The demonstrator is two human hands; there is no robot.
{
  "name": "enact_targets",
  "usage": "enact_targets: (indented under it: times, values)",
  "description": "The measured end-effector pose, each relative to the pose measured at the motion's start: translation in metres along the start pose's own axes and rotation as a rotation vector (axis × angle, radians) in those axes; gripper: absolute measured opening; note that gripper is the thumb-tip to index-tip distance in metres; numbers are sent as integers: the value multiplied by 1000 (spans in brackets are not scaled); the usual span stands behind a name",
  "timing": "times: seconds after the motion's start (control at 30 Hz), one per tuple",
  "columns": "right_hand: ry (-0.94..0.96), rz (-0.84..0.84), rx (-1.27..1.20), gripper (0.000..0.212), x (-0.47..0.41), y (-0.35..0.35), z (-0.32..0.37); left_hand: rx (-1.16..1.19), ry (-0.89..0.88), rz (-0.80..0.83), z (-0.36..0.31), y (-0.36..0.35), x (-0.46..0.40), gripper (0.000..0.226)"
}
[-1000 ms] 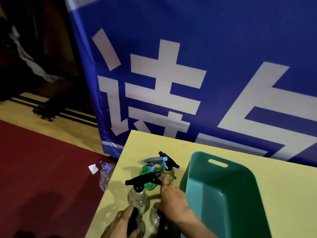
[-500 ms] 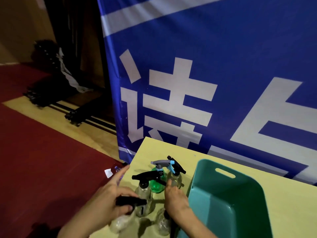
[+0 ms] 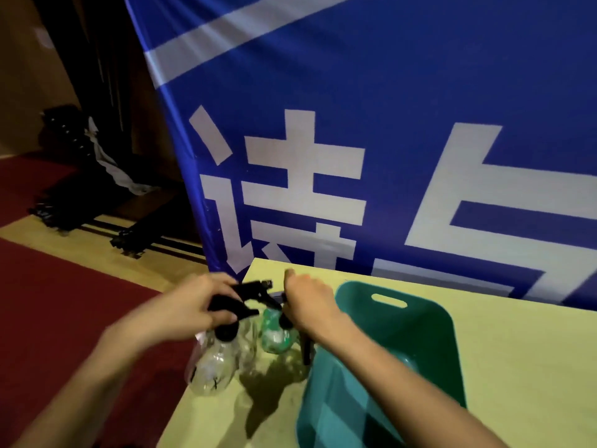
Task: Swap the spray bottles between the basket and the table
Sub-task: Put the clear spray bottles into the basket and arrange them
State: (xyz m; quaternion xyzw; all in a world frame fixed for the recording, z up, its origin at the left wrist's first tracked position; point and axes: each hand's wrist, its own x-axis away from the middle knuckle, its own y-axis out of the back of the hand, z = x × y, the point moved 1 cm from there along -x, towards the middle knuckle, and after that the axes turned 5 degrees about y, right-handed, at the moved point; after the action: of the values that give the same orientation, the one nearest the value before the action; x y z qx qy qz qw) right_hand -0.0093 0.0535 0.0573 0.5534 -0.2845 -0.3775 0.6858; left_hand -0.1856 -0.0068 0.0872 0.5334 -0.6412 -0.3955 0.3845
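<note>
Now both hands grip spray bottles: left hand (image 3: 197, 305) a clear bottle (image 3: 213, 367); right hand (image 3: 310, 305) another, beside the basket (image 3: 445, 350).

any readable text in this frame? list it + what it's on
"请": large white character on the blue fabric banner behind the yellow-green table; its bottom is cut off by the table edge.
"与": second large white character on the same banner, cut off at the right frame edge, so read with less certainty.
Clear plastic spray bottle, green spray bottle, teal plastic basket: no readable text, blurred.
</note>
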Motion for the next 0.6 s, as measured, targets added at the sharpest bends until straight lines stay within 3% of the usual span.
enact_targets:
  times: [0.17,0.33,0.47,0.6]
  values:
    - [49,-248,-112,27,23,98,-38,106,-202,-155,-78,70,14,33]
    - [3,-335,-190,30,53,140,-99,196,-317,-143,-133,51,9,30]
    - [-68,-160,-162,26,66,105,-143,247,-326,-56,-153,-16,-3,26]
    - [-94,73,-131,31,64,40,-165,285,-209,83,-149,-102,-7,23]
